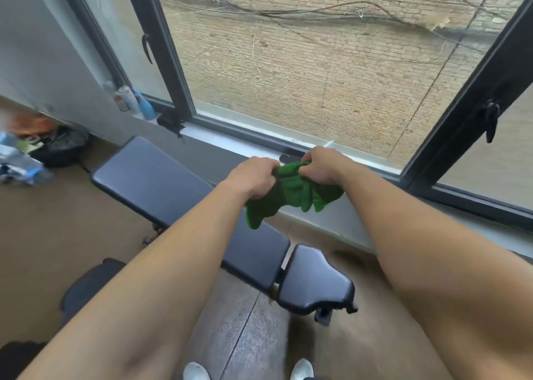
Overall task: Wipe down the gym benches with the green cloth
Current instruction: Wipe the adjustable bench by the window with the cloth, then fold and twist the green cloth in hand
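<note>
Green cloth [291, 192] bunched between left hand [253, 177] and right hand [320, 166], both gripping; bench [161, 183] below-left, probably untouched.

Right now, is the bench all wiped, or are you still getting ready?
Getting ready, it seems. Nothing looks finished: the bench shows no wet streaks, though a dry wipe would leave no trace. In hand: the left hand and the right hand both grip the green cloth, bunched up in the air above the bench and not touching it. Left: wiping the long pad and the smaller seat pad.
</note>
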{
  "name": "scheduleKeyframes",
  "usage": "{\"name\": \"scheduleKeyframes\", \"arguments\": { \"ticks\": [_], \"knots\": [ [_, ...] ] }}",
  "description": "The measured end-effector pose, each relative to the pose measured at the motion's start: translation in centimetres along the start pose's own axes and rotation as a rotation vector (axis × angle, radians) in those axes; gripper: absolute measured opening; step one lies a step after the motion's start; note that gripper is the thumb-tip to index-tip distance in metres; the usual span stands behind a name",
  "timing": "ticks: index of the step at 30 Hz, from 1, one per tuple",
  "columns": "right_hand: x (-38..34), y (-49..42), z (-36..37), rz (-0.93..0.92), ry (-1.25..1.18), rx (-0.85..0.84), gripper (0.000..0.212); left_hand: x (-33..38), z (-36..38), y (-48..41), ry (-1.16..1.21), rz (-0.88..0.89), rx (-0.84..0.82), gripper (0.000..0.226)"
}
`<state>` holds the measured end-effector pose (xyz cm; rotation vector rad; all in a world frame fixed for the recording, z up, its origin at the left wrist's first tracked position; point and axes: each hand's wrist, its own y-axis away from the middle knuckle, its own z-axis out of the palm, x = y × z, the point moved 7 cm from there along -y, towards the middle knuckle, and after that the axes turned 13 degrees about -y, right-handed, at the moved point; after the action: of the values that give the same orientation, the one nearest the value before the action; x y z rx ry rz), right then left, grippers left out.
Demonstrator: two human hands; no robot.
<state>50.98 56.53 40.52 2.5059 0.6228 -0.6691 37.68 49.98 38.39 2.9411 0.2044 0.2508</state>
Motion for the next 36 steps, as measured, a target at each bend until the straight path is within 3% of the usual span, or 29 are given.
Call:
{"name": "scheduleKeyframes", "arguments": {
  "ticks": [10, 23, 26, 28, 32, 36],
  "knots": [
    [-6.3, 0.5, 3.1, -0.077, 0.023, -0.06, 0.027, -4.9, -2.0, 5.5, 0.028, -0.076, 0.011, 0.022],
    [-21.8, 0.1, 16.0, -0.251, 0.167, -0.18, 0.017, -22.7, 0.4, 16.4, 0.227, -0.325, 0.081, 0.008],
    [-25.3, 0.1, 19.5, -0.312, 0.151, -0.215, 0.025, -27.8, 2.4, 20.0, 0.445, -0.486, 0.133, 0.017],
    [-27.4, 0.1, 21.6, -0.342, 0.067, -0.234, 0.031, -30.3, 3.9, 22.8, 0.723, -0.57, 0.16, 0.027],
    [-31.2, 0.0, 26.1, -0.37, -0.332, -0.343, 0.037, -33.0, 7.7, 27.7, 1.319, -0.73, 0.112, 0.03],
    [-35.7, -0.1, 30.8, -0.281, -0.655, -0.525, 0.022, -36.7, 11.3, 30.9, 1.471, -0.83, 0.238, 0.024]
  ]
}}
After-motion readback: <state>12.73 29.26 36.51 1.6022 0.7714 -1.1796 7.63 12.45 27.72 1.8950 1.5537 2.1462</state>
